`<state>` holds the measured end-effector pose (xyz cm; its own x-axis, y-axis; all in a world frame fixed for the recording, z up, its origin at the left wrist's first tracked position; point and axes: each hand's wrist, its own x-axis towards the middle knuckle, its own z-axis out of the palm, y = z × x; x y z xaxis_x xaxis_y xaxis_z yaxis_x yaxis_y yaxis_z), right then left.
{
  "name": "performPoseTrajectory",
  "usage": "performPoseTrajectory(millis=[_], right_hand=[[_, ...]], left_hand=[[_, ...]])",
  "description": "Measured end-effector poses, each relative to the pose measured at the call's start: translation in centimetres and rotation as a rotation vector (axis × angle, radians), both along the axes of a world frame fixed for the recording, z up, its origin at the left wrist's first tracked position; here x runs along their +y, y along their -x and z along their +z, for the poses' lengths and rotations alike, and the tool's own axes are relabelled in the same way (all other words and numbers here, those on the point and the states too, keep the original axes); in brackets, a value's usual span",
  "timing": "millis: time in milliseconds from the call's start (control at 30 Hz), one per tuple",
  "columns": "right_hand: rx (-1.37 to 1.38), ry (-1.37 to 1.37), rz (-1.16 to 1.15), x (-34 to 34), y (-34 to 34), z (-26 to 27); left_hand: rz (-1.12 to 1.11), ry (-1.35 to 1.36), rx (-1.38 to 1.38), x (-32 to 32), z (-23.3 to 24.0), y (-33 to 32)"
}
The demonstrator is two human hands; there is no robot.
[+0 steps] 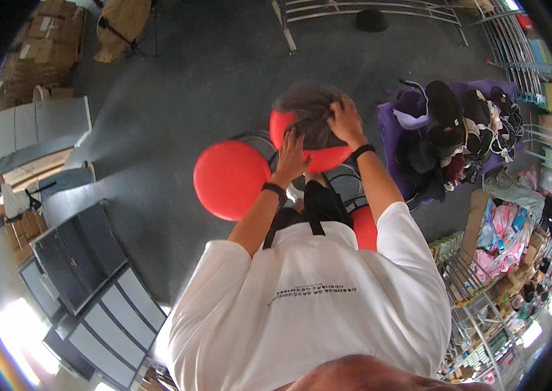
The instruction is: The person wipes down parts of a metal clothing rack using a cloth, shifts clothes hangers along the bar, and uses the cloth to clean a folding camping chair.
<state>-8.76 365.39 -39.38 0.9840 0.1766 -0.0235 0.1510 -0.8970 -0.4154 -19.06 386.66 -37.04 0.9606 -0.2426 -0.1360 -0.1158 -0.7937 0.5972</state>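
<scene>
A dark soft hat (312, 129), blurred by motion, is over a round red stool seat (327, 160) in front of me. My right hand (348, 121) grips the hat's right side, its fingers bent over the fabric. On the near left edge, the fingers of my left hand (293, 155) touch the hat. The left thumb is spread apart over the red seat, and whether this hand grips is unclear. A second red stool (232, 180) stands at the left. Part of another red seat (365, 228) shows beside my right arm.
To the right, a purple cloth (387, 134) bears a pile of dark and pale hats (444, 129). Another dark hat (372, 20) is on the floor beneath a metal rack (373, 9). Cardboard boxes (51, 39) are stacked far left. A person's leg (518, 189) shows at right.
</scene>
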Motion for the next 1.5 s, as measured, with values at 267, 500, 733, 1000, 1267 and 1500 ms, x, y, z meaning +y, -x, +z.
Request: performPoseTrajectory(millis=[267,500,733,1000,1267,1500], right_hand=[[0.351,-0.097,-0.318,-3.3,13.7,-3.8],[0.312,-0.354,-0.034,1.2,8.3,0.5],[0.333,-0.197,0.016,6.8,9.0,1.3],[0.473,-0.303,0.456,6.9,3.6,1.1],[0.488,-0.206,0.642,20.9,7.7,0.1],[0.148,-0.188,0.566,23.0,14.1,0.2]], left_hand=[[-0.395,-0.216,0.098,-2.3,0.8,4.6],[-0.281,-0.449,0.115,0.9,-0.2,0.9],[-0.017,-0.03,0.162,1.7,-6.1,2.5],[0.086,-0.108,0.302,7.5,3.0,-2.0],[0.351,-0.272,-0.18,20.7,4.5,1.6],[0.241,-0.172,-0.043,26.7,-0.5,13.3]])
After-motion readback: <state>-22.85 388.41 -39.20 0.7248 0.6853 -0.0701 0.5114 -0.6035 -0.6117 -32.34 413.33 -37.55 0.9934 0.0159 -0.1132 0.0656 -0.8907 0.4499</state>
